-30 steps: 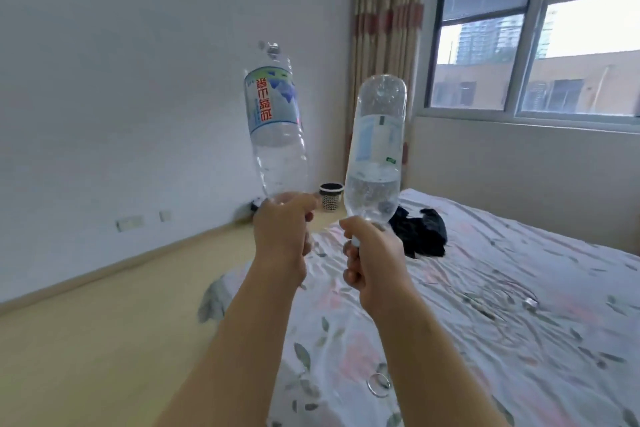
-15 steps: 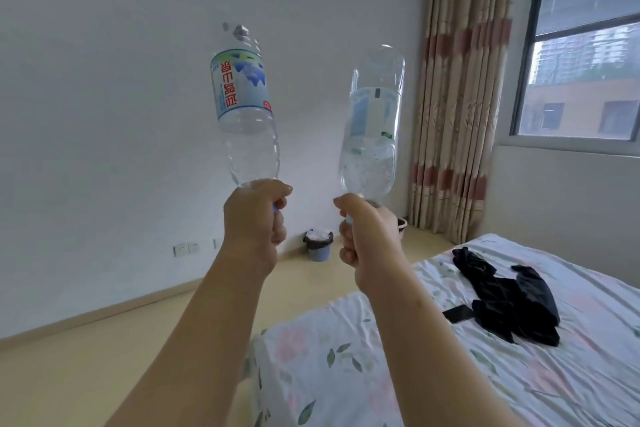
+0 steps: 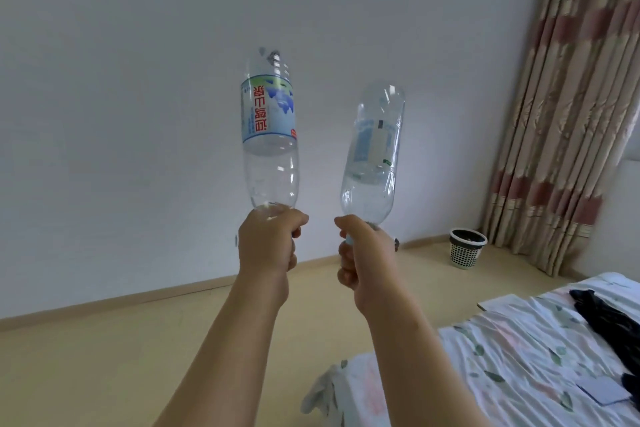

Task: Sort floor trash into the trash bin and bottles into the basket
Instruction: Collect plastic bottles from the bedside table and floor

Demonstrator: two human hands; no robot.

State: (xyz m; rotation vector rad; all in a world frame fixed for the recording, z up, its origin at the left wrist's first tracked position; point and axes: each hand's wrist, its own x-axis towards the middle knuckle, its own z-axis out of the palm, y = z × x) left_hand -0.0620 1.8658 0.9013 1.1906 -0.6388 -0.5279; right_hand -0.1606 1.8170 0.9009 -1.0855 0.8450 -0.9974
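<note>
My left hand (image 3: 268, 243) grips the neck of a clear plastic bottle (image 3: 269, 135) with a blue and white label, held upside down in front of the white wall. My right hand (image 3: 363, 253) grips the neck of a second clear bottle (image 3: 374, 156), also inverted and tilted to the right, with a little water in it. A black and white mesh basket (image 3: 467, 249) stands on the floor by the curtain, to the right of both hands. No trash bin shows in this view.
A bed with a flowered sheet (image 3: 519, 357) fills the lower right, with dark clothes (image 3: 609, 319) and a flat grey phone-like object (image 3: 601, 388) on it. A striped curtain (image 3: 568, 114) hangs at the right. Wooden floor (image 3: 104, 357) stretches left along the wall.
The view has swung left: the window has left the frame and the curtain has moved to the right edge. Both hands still hold the inverted bottles up.
</note>
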